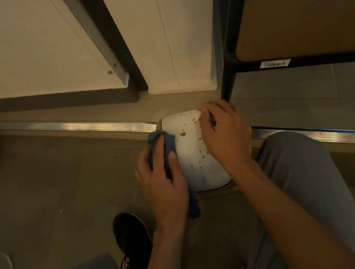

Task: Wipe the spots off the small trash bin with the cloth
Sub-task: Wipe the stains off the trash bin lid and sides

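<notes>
Closest to you, your dark shoe (133,243) is planted on the floor (50,183) just behind your left hand, and your grey-trousered knee (296,164) is sitting right beside the bin on the other side, so you're pretty boxed in down there. Your left hand (163,180) is gripping the blue cloth (169,144), fingers curled over it, pressing it against the left side of the small white trash bin (193,154); a tail of cloth is hanging below your wrist. Your right hand (223,133) is curling over the bin's right side and top edge, clamping it steady. Brown spots (182,134) are showing across the bare face between your hands, more along the right. The bin is sitting on the floor touching the metal threshold strip (104,125). Past that, the white wall panel (173,34) and a black shelf frame (228,76) are standing close behind, but left of the bin the floor is wide open.
</notes>
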Demonstrator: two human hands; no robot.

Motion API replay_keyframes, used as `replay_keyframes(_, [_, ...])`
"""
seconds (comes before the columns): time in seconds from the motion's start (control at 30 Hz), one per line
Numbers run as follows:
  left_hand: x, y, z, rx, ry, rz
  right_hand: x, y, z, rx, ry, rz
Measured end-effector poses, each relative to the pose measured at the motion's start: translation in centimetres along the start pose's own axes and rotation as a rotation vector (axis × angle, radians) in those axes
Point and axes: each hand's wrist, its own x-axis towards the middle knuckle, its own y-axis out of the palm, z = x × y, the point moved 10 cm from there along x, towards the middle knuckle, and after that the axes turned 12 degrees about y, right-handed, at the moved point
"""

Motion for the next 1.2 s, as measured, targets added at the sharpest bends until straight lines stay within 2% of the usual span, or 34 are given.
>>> replay_keyframes(0.17, [2.6, 0.5, 1.4, -0.038, -0.069, 0.043, 0.1, 0.1, -0.1, 0.023, 0.000, 0.011])
replay_keyframes(0.3, [6.8, 0.9, 0.9, 0.006, -0.015, 0.051, -0.1, 0.2, -0.1, 0.009, 0.013, 0.011])
replay_keyframes(0.43, [2.7, 0.5, -0.3, 0.061, 0.057, -0.024, -0.1, 0.1, -0.1, 0.004, 0.014, -0.011])
replay_keyframes(0.53, [-0.2, 0.3, 0.3, 0.035, 0.040, -0.051, -0.2, 0.0, 0.1, 0.006, -0.004, -0.015])
replay_keyframes(0.77, [6.3, 1.0, 0.6, 0.035, -0.011, 0.054, -0.2, -0.1, 0.1, 0.011, -0.001, -0.002])
replay_keyframes(0.9, [3.2, 0.8, -1.2, 0.139, 0.095, 0.057, -0.2, -0.1, 0.0, -0.008, 0.004, -0.014])
replay_keyframes(1.0, [0.0, 0.1, -0.8, 0.105, 0.138, 0.040, -0.2, 0.1, 0.1, -0.016, 0.000, -0.006])
replay_keyframes(1.2, [5.3, 0.4, -0.4, 0.150, 0.065, 0.080, -0.1, 0.2, 0.1, -0.018, 0.006, 0.007])
